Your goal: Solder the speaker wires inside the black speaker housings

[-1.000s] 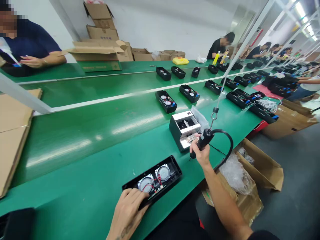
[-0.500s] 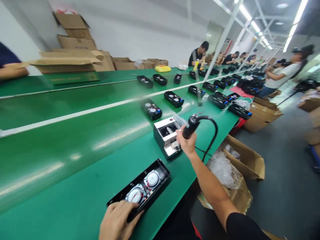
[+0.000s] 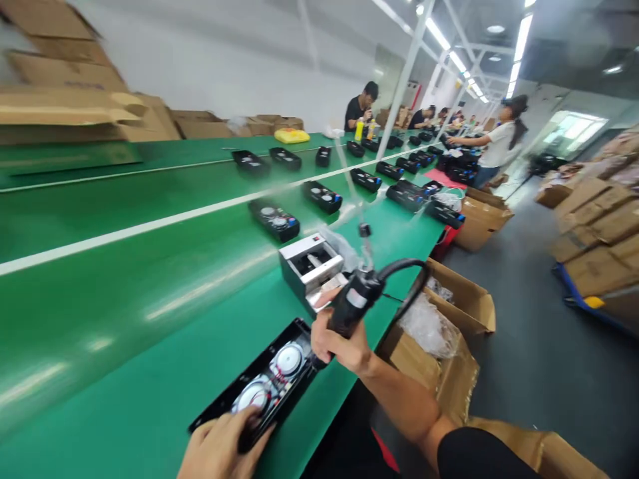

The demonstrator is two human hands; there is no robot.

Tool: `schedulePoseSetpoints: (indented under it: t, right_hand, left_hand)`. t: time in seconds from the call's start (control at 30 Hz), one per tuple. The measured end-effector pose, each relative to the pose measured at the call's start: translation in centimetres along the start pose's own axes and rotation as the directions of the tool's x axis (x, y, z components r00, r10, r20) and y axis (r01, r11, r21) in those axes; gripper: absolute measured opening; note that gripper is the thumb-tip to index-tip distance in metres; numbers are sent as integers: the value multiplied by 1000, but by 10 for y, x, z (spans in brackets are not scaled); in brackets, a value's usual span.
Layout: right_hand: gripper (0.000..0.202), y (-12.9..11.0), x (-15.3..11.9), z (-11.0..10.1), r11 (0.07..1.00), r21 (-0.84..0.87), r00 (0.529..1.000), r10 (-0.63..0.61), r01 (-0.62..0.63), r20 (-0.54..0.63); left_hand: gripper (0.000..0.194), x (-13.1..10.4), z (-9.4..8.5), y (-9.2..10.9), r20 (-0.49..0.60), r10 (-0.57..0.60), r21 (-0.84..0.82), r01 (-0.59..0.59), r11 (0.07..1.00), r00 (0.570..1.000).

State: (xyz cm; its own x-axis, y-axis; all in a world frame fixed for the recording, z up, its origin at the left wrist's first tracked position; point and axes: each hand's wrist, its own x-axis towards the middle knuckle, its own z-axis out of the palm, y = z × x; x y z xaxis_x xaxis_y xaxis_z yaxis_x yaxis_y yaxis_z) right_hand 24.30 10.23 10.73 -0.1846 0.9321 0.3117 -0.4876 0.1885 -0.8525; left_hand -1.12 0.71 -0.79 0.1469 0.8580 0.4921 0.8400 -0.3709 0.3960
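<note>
My left hand (image 3: 222,442) grips the near end of a long black speaker housing (image 3: 239,392), which lies open on the green bench. Two round white-backed speakers and thin red wires show inside it. My right hand (image 3: 344,342) is wrapped round a black electric screwdriver (image 3: 352,303) with a thick cable at its top. The screwdriver's lower end is by the housing's far end; whether it touches there I cannot tell. Just beyond my right hand stands a silver and black screw feeder (image 3: 309,259), partly covered by that hand.
More black housings (image 3: 274,218) line the green conveyor (image 3: 124,286). Cardboard boxes (image 3: 462,299) and clear plastic bags (image 3: 429,326) sit beside the bench on the right. Co-workers (image 3: 362,110) are along the line, and one person (image 3: 499,140) stands at the right.
My right hand has brought the screwdriver from the screw feeder down toward the housing's far end. My left hand stays on the housing. The view has swung to the right.
</note>
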Motion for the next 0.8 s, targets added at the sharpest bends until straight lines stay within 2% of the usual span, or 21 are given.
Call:
schedulePoseSetpoints:
  t: [0.03, 0.07, 0.2, 0.3, 0.53, 0.73, 0.8]
  right_hand:
    - [45, 5, -5, 9, 998, 47, 999, -37, 36, 19]
    - [43, 9, -10, 19, 995, 87, 997, -62, 58, 47]
    - [36, 19, -22, 55, 993, 119, 983, -46, 24, 178]
    - [34, 21, -28, 71, 998, 59, 974, 3, -17, 226]
    - [31, 39, -37, 75, 994, -110, 977, 40, -17, 208]
    - [37, 50, -40, 78, 991, -103, 965, 104, -81, 239]
    - [34, 48, -41, 77, 989, -136, 961, 99, -65, 259]
  left_hand:
    - [11, 1, -1, 7, -63, -21, 14, 22, 1000, 998]
    - [12, 2, -3, 13, -73, -14, 23, 15, 1000, 997]
    - [11, 6, -15, 31, 47, 24, 22, -25, 999, 999]
    - [9, 3, -19, 38, 76, -4, 2, 4, 1000, 997]
    - [11, -3, -15, 40, 84, -35, -24, 37, 999, 996]
    - [14, -6, -14, 39, 93, -39, -51, 43, 998, 995]
    - [16, -8, -14, 38, 97, -30, -61, 36, 997, 995]
